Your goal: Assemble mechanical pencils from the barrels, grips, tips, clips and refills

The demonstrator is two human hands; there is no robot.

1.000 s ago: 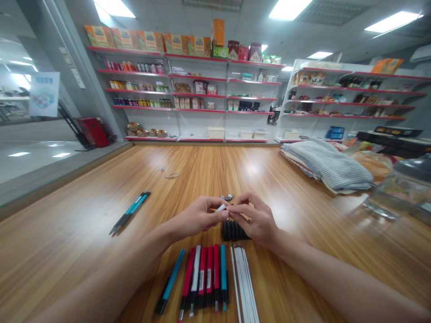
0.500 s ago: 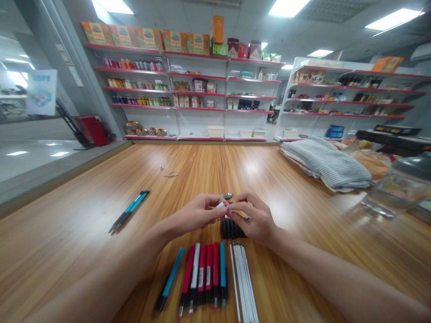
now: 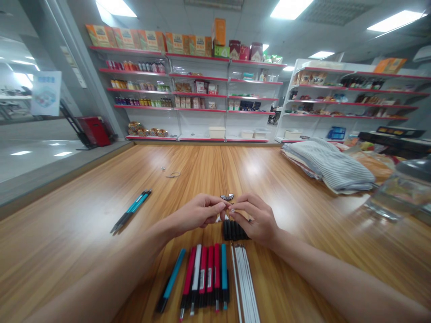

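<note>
My left hand (image 3: 205, 210) and my right hand (image 3: 254, 217) meet above the middle of the table, fingertips closed in pinches. A small white part (image 3: 233, 210) shows its round end between my right fingers. More white shows under my left fingertips; its shape is mostly hidden. Directly below lie several black grips (image 3: 234, 229), partly covered by my right hand. Nearer me is a row of red, white and blue pen barrels (image 3: 202, 273) with black lower ends. White pen refills (image 3: 245, 280) lie side by side to their right.
Two blue-and-black pens (image 3: 131, 211) lie at the left. Small silvery parts (image 3: 227, 196) sit beyond my hands, and a thin loop (image 3: 173, 174) lies farther back. Folded cloths (image 3: 328, 163) and a clear jar (image 3: 400, 186) stand right. Stocked shelves (image 3: 198, 94) line the back.
My left fingers have shifted their hold, and the white piece that showed above them is now mostly covered. The round white end shows more clearly at my right fingers. The view has shifted slightly.
</note>
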